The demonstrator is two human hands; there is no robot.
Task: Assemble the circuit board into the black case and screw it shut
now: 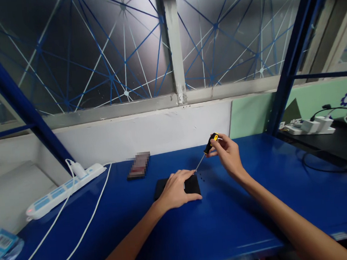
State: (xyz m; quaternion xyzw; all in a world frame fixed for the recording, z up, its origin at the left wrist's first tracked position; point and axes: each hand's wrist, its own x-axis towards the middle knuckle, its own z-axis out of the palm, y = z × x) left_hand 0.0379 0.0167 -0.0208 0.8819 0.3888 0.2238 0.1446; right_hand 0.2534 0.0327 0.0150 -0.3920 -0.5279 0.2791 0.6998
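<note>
Where the glossy blue worktop (245, 221) nears its back left corner, a long white plastic power strip (65, 191) lies slantwise. The left hand (175, 188), fingers spread, grasps a flat black rectangular object (193, 185) around mid-worktop, toward the back edge. The right hand (228, 154) grips a black-and-yellow-handled screwdriver (210, 143), tilted, its tip at the object's back right corner. Tiny dark specks (202, 177) lie just beside.

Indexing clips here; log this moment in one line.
left hand: on box; right hand: holds screwdriver; tip: near box corner; specks: beside box
</note>
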